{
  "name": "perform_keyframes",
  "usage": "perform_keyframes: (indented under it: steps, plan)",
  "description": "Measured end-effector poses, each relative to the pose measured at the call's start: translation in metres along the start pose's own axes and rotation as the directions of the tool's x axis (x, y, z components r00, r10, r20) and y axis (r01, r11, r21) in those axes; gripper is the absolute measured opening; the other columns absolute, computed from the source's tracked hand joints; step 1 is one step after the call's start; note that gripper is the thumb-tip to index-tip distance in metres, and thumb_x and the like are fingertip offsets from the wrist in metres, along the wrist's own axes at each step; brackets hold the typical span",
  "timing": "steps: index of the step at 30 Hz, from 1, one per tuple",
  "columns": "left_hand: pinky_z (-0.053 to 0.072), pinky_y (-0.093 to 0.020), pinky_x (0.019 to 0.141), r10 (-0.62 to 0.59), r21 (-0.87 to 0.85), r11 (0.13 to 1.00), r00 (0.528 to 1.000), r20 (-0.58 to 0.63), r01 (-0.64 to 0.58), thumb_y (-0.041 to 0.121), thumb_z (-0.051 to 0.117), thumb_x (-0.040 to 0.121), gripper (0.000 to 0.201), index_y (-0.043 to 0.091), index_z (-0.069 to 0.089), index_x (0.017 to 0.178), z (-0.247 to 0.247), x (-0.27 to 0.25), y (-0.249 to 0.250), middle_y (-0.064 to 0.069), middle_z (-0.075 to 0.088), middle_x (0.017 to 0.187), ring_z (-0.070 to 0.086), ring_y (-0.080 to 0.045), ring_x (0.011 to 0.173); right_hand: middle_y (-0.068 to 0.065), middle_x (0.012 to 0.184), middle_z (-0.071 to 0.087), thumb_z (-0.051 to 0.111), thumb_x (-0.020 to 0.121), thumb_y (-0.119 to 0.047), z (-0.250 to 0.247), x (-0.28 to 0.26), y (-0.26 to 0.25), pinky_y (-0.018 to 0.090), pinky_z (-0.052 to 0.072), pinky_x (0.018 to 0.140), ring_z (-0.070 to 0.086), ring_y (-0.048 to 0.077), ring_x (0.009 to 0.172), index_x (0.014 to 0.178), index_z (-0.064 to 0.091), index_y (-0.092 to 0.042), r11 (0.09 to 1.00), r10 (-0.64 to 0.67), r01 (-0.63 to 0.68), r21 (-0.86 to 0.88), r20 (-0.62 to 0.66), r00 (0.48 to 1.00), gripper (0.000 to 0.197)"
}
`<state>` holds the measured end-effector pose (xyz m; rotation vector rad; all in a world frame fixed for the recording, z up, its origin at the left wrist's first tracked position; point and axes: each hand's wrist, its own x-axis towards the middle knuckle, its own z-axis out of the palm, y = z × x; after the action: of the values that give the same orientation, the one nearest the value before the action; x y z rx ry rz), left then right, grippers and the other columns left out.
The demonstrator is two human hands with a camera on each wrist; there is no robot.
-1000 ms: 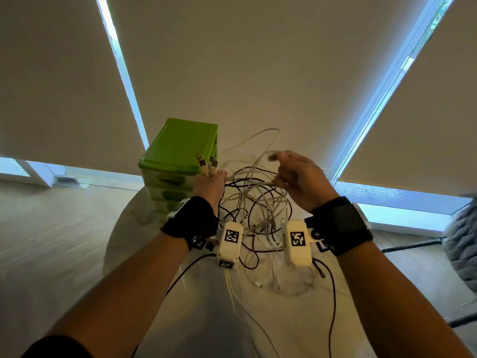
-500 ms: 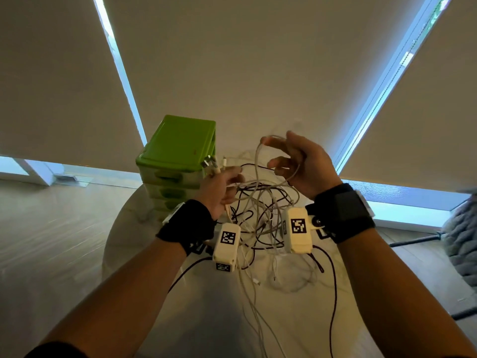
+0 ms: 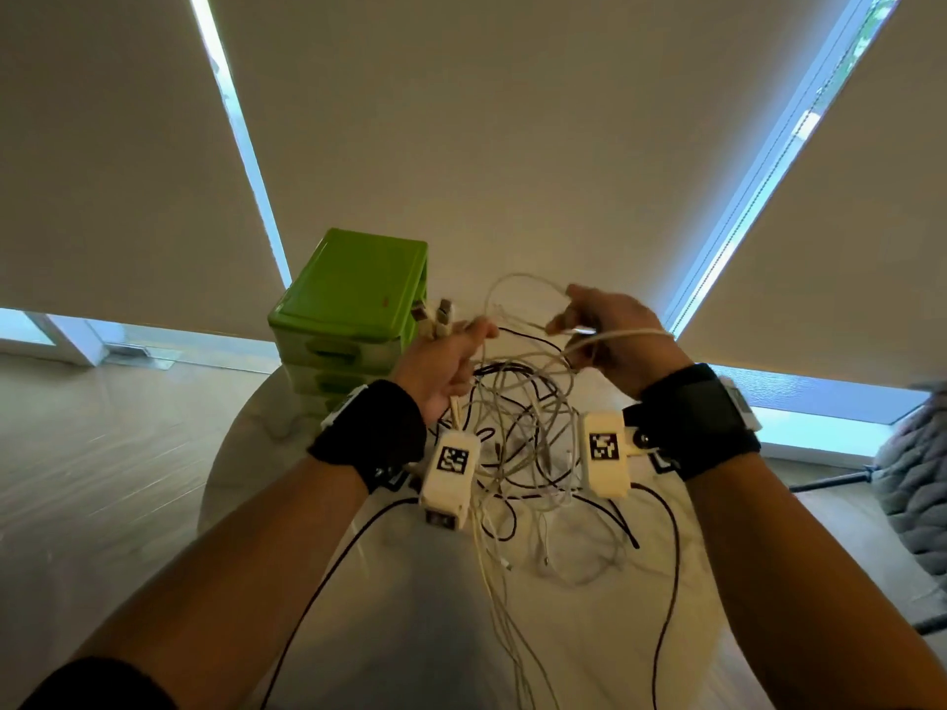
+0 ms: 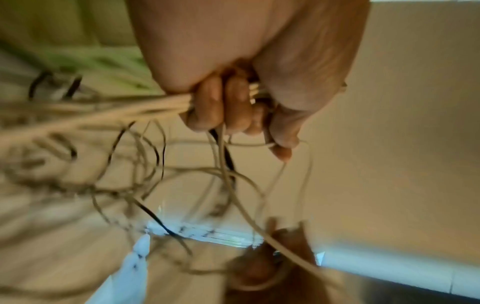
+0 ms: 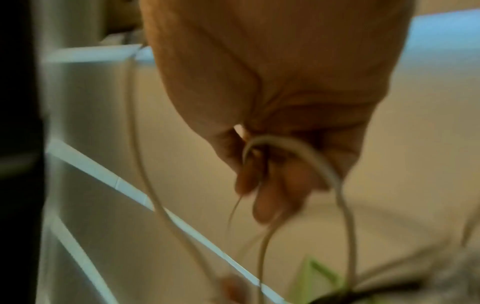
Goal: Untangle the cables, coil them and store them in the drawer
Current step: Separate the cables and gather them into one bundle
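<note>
My left hand (image 3: 445, 362) fists the plug ends, right hand (image 3: 604, 327) pinches one white cable (image 3: 525, 284) above the tangle (image 3: 522, 433) on the bench (image 3: 410, 607); best I feed it out slowly, never yank.

Beige roller blinds (image 3: 512, 120) hang behind a round white table (image 3: 410, 632), grey knitted blanket (image 3: 917, 494) at right
</note>
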<state>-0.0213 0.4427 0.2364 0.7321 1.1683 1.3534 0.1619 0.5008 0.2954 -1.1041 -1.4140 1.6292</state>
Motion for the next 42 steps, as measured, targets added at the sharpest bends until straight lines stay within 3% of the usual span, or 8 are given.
perform_keyframes:
  steps: [5, 10, 19, 28, 30, 34, 39, 42]
  plan:
    - [0.016, -0.018, 0.034, -0.1, -0.243, 0.966, 0.995, -0.017, 0.093, 0.031, 0.053, 0.095, 0.018, 0.017, 0.061, 0.085, -0.011, 0.011, 0.019, 0.009, 0.025, 0.047, 0.02, -0.005, 0.034, 0.001, 0.096, 0.069, 0.049, 0.097, -0.019, -0.016, -0.001, -0.005, 0.028, 0.048, 0.081, 0.06, 0.02, 0.095, 0.096, 0.07, -0.009, 0.501, 0.115, -0.009, -0.866, 0.056, 0.992, 0.024]
    - [0.011, -0.021, 0.039, -0.141, -0.036, 0.989, 0.989, 0.051, 0.143, 0.029, 0.064, 0.087, 0.015, 0.014, 0.063, 0.085, -0.001, 0.009, 0.02, 0.008, 0.024, 0.05, 0.017, -0.005, 0.037, -0.013, 0.128, 0.054, 0.05, 0.095, -0.01, 0.012, -0.007, -0.015, 0.019, 0.034, 0.092, 0.049, 0.004, 0.11, 0.132, 0.056, -0.028, 0.45, -0.297, 0.364, -0.816, 0.248, 0.922, 0.041]
    - [0.011, -0.019, 0.035, -0.188, 0.036, 0.982, 0.969, 0.161, 0.184, 0.027, 0.063, 0.087, 0.019, 0.019, 0.068, 0.07, -0.009, 0.003, 0.025, 0.009, 0.026, 0.048, 0.015, -0.005, 0.037, -0.008, 0.095, 0.064, 0.06, 0.092, -0.026, 0.031, 0.005, -0.019, 0.025, 0.045, 0.073, 0.058, 0.011, 0.085, 0.111, 0.065, -0.031, 0.027, -0.28, 0.478, -0.878, 0.452, 0.847, 0.02]
    - [0.013, -0.02, 0.038, -0.19, 0.327, 0.94, 0.949, 0.253, 0.101, 0.036, 0.054, 0.093, 0.027, 0.012, 0.064, 0.089, 0.004, -0.012, 0.023, 0.002, 0.018, 0.06, 0.016, -0.006, 0.041, 0.005, 0.072, 0.063, 0.048, 0.099, -0.02, 0.007, 0.005, -0.048, 0.018, 0.04, 0.04, 0.063, 0.017, 0.054, 0.091, 0.054, -0.021, 0.87, -0.459, 0.402, -0.286, -0.168, 0.872, 0.01]
    - [0.013, -0.019, 0.035, -0.115, 0.223, 0.972, 0.981, 0.157, 0.078, 0.034, 0.049, 0.097, 0.026, 0.015, 0.061, 0.086, 0.0, -0.007, 0.023, 0.003, 0.018, 0.058, 0.015, -0.006, 0.04, 0.006, 0.076, 0.066, 0.045, 0.101, -0.025, 0.004, 0.002, -0.035, 0.021, 0.043, 0.044, 0.062, 0.014, 0.052, 0.095, 0.053, -0.022, 0.833, -0.298, 0.235, -0.502, -0.049, 0.953, 0.011]
    - [0.012, -0.019, 0.034, -0.103, 0.003, 0.995, 0.992, 0.072, 0.103, 0.034, 0.052, 0.096, 0.022, 0.017, 0.061, 0.086, -0.013, -0.002, 0.031, 0.01, 0.024, 0.046, 0.017, -0.004, 0.036, 0.014, 0.124, 0.061, 0.056, 0.095, -0.034, -0.011, -0.008, -0.018, 0.038, 0.048, 0.091, 0.061, 0.028, 0.103, 0.148, 0.024, -0.023, 0.248, 0.007, -0.022, -0.969, -0.021, 1.0, 0.064]
    - [0.017, -0.016, 0.034, -0.15, -0.097, 0.983, 0.987, 0.054, 0.155, 0.036, 0.054, 0.095, 0.017, 0.02, 0.059, 0.09, -0.006, 0.001, 0.037, 0.01, 0.022, 0.046, 0.018, -0.005, 0.034, 0.0, 0.105, 0.061, 0.065, 0.088, -0.021, 0.025, -0.022, 0.002, 0.029, 0.048, 0.073, 0.062, 0.016, 0.081, 0.139, 0.03, -0.023, 0.601, -0.602, 0.285, -0.747, -0.189, 0.775, 0.062]
    - [0.017, -0.018, 0.036, -0.163, -0.09, 0.981, 0.982, 0.099, 0.172, 0.039, 0.054, 0.094, 0.018, 0.022, 0.059, 0.093, 0.001, -0.002, 0.042, 0.009, 0.02, 0.046, 0.018, -0.005, 0.034, -0.005, 0.085, 0.062, 0.067, 0.087, -0.03, 0.044, -0.016, 0.021, 0.026, 0.048, 0.063, 0.061, 0.011, 0.071, 0.108, 0.049, -0.021, 0.763, -0.456, 0.262, -0.59, -0.206, 0.866, 0.029]
